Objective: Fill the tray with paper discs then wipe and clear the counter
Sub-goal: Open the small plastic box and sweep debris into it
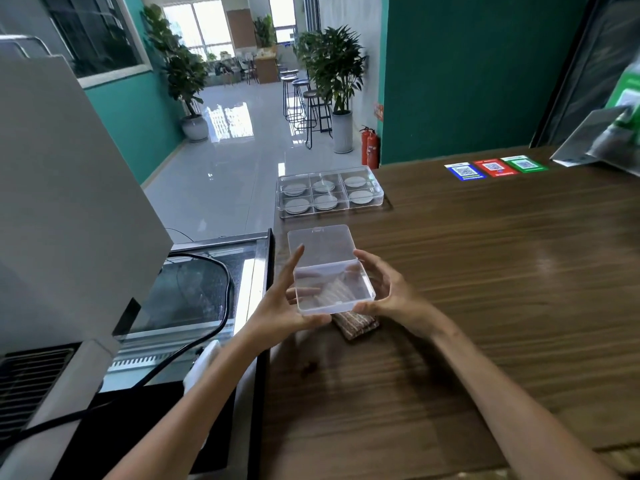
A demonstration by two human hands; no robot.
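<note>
Your hands hold a clear box above the table.
Left hand and right hand each grip the open clear box; six-compartment tray beyond holds discs.

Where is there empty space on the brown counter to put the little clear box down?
Plenty of bare wood on the counter, to the right of both hands and below the three coloured stickers. The near part, between the arms, is free too. It is crowded at the left edge: the disc tray sits there, and a brown pad lies under the clear box.
</note>
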